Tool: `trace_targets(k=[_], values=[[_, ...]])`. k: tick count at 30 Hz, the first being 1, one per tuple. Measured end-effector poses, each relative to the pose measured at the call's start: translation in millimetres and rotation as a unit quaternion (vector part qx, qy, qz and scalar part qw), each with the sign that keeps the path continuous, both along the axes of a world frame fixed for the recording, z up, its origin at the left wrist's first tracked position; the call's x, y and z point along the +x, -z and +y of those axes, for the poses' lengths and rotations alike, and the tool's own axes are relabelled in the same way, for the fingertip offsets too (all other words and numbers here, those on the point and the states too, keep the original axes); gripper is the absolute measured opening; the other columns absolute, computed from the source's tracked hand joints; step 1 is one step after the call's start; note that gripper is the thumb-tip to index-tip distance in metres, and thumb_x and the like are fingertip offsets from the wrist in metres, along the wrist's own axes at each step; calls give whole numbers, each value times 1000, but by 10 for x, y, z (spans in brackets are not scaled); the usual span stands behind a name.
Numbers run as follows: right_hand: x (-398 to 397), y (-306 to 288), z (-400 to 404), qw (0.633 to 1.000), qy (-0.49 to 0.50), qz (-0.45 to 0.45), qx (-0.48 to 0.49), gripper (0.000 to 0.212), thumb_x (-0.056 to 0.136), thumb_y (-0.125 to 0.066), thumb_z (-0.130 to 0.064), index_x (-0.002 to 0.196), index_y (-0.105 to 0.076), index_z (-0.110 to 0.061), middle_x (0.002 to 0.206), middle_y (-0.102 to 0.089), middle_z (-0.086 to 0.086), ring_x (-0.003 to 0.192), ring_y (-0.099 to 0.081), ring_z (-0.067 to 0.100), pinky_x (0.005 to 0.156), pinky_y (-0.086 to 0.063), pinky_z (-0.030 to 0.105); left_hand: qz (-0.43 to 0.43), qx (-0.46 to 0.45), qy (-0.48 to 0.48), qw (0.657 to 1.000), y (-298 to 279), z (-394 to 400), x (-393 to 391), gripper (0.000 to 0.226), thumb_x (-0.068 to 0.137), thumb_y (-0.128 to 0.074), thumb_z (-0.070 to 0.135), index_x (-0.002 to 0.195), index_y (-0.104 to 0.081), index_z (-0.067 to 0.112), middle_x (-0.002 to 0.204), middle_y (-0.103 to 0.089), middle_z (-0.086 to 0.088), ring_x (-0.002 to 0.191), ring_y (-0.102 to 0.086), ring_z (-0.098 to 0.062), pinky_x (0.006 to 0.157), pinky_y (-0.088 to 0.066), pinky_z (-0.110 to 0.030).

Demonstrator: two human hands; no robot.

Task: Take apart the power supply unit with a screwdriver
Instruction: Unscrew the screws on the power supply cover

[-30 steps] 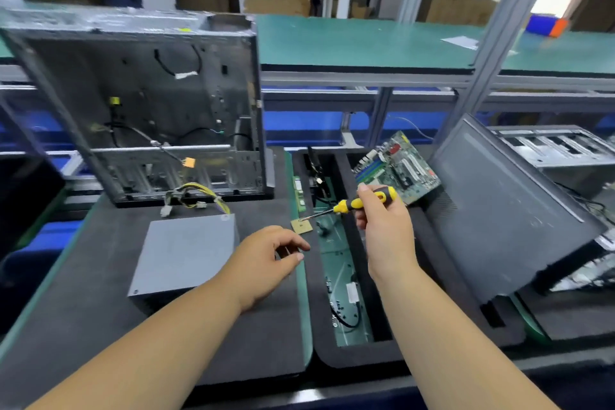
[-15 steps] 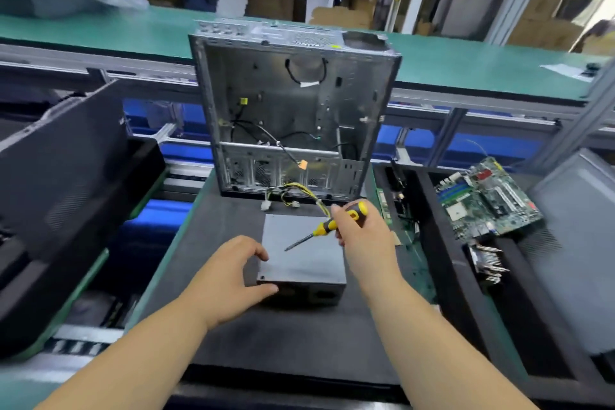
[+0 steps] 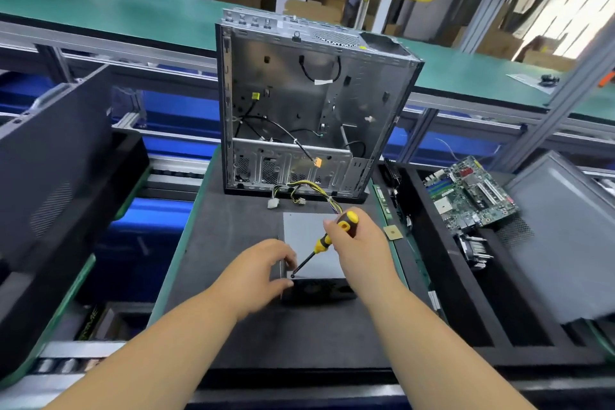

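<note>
Far left, around 9 o'clock: a dark side panel (image 3: 50,170) leans in its tray, parked out of the working area. Centre table (image 3: 213,243), dark mat surface: the power supply unit (image 3: 309,233) lies flat just below mid-frame, grey top face up, its near dark face toward the person, so the top-face screws are reachable from above. Left hand (image 3: 263,273) sits at the unit's near-left corner, at 7 o'clock of the unit; its fingers (image 3: 283,255) are curled and pressed against the left edge, thumb near the front edge. This reads as bracing, to keep the box from sliding or turning under the driver. Directly right of that, the screwdriver (image 3: 324,241) slants down from 1 o'clock to 7 o'clock, its tip resting at the near-left corner of the top face, presumably on a screw, though the screw head is too small to make out. Right hand (image 3: 361,240) wraps the yellow-and-black handle, fingers pressed closed around it, positioned high for downward pressure and twisting. At 12 o'clock of the unit, its yellow-and-black cable bundle (image 3: 306,191) trails toward the emptied computer case (image 3: 312,103) standing upright behind. Right, around 3 o'clock: a green motherboard (image 3: 472,196) lies tilted in a black tray, apart from the work. Judgement: first cover screw being engaged; disassembly barely begun.
</note>
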State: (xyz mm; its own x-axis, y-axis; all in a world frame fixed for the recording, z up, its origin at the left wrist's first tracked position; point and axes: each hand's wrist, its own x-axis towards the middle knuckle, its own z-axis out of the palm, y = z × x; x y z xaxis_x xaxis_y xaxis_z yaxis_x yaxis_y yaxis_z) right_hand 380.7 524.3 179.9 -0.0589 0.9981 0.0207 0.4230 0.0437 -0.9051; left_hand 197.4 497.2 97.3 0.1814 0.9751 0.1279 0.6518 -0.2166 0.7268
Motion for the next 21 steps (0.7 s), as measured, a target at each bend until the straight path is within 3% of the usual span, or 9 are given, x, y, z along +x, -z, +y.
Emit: trace_targets(k=[3, 6, 10, 15, 18, 21], values=[[-25, 27, -41, 1000, 14, -12, -3, 32, 90, -61, -38, 77, -42, -16, 63, -55, -3, 48, -39, 4, 56, -33, 30, -1, 2, 5, 1000, 38, 16, -14, 26, 77, -80, 16, 95, -65, 28, 103, -60, 17, 106, -56, -2, 97, -45, -28], [-56, 25, -69, 1000, 20, -23, 6, 31, 91, -60, -37, 80, -43, -14, 69, -61, 2, 48, -39, 4, 56, -34, 30, 2, 2, 0, 1000, 53, 15, -17, 24, 78, -79, 19, 93, -65, 31, 100, -59, 18, 110, -57, -4, 97, -45, -28], [-80, 3, -94, 998, 5, -68, 18, 27, 92, -59, -40, 79, -44, -20, 62, -55, -9, 51, -41, 6, 55, -36, 30, 23, 2, -11, 1000, 27, 6, 10, 22, 79, -77, 25, 83, -58, 37, 98, -59, 18, 112, -56, -5, 93, -47, -31], [-155, -80, -93, 988, -36, -145, 48, 24, 90, -66, -36, 80, -49, -23, 77, -56, -7, 69, -49, 11, 62, -41, 29, 25, -17, -19, 999, -1, 10, 23, 33, 80, -77, 27, 72, -50, 43, 98, -58, 19, 115, -56, -3, 93, -47, -30], [-222, -129, -106, 994, -50, -94, 39, 19, 86, -73, -24, 83, -57, -31, 88, -62, -11, 79, -56, 3, 69, -44, 23, 11, -27, -26, 999, -28, 22, 18, 31, 79, -79, 24, 71, -53, 40, 95, -57, 20, 111, -57, -1, 94, -47, -29], [-260, -118, -137, 996, -71, -35, 43, 37, 84, -75, -14, 95, -54, -42, 89, -68, -9, 81, -62, 2, 72, -47, 16, 2, -32, -27, 999, -41, 24, 15, 28, 78, -80, 23, 73, -56, 36, 94, -57, 17, 103, -58, -3, 91, -47, -28]])
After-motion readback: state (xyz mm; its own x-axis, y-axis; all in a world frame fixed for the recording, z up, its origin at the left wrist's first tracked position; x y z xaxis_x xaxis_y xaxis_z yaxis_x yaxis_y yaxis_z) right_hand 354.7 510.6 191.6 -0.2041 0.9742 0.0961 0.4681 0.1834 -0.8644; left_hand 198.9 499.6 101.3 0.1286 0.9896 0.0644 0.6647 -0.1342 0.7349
